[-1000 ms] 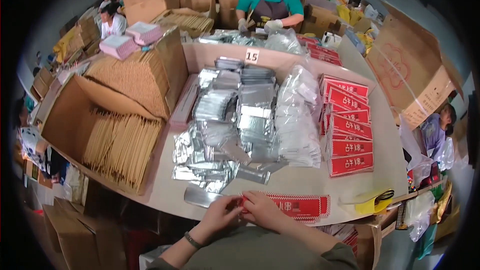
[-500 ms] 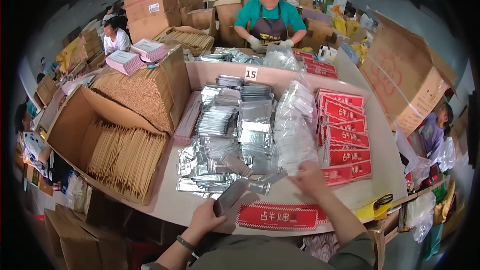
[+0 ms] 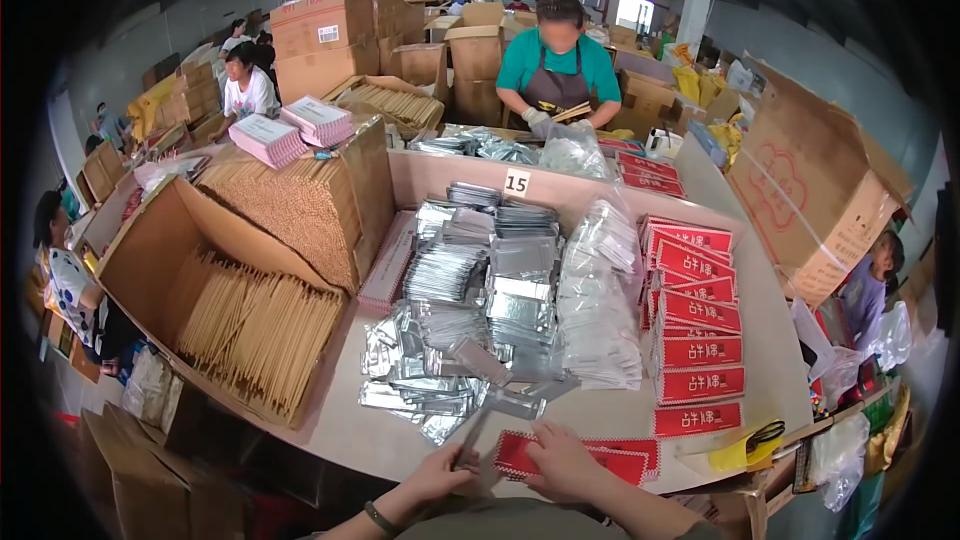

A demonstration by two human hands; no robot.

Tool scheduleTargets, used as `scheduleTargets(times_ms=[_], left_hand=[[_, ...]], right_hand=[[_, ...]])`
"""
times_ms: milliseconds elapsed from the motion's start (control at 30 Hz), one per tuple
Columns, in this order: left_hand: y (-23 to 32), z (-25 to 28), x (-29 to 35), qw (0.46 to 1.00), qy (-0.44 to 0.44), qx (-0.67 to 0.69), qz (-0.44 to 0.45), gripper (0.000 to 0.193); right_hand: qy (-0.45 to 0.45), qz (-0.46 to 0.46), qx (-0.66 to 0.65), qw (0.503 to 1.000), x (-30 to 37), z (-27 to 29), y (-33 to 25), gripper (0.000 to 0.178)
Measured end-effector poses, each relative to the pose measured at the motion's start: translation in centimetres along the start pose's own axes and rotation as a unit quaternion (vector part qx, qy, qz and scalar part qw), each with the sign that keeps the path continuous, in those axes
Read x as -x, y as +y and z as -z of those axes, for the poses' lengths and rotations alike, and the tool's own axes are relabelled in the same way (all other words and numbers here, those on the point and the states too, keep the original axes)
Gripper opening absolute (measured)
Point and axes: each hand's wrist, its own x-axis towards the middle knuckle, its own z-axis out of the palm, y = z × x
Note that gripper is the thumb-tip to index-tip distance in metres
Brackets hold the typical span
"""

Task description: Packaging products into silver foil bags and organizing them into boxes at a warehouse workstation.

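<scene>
Low at the table's near edge, my left hand (image 3: 438,476) pinches a flat silver foil packet (image 3: 469,440), seen nearly edge-on and slightly blurred. Just right of it, my right hand (image 3: 563,462) has bent fingers at the left part of a red printed packet (image 3: 622,462); its fingertips are partly hidden. Another red packet lies under or behind that one. Beyond my hands spread piles of silver foil packets (image 3: 440,275). Clear plastic sleeves (image 3: 597,315) are stacked right of them, and a column of red packets (image 3: 700,352) overlaps further right.
An open carton of wooden sticks (image 3: 262,335) stands left, beside a stick-filled carton (image 3: 285,205) bearing pink-edged bundles (image 3: 265,138). Black-handled scissors (image 3: 768,432) rest on something yellow at right. A co-worker (image 3: 560,75) in gloves handles sticks beyond the low divider (image 3: 440,172).
My right hand has come from the clear sleeves back to the red packets near me. The left hand has shifted slightly nearer with the foil packet. The view has tilted a little.
</scene>
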Motion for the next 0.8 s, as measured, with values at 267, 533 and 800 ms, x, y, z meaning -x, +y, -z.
scheduleTargets(times_ms=[267,533,800], left_hand=[[1.0,-4.9,-1.6,0.893,-0.168,-0.306,-0.284,0.058],[4.1,-0.9,0.6,0.919,0.072,-0.387,-0.027,0.042],[0.3,-1.0,2.6,0.871,0.184,-0.442,-0.107,0.044]], right_hand=[[-0.099,-0.026,-0.199,0.975,-0.9,-2.5,2.9,0.043],[0.008,-0.114,-0.085,0.990,-1.7,-1.4,-1.3,0.042],[-0.126,-0.157,-0.070,0.977,-2.1,-3.6,-1.4,0.030]])
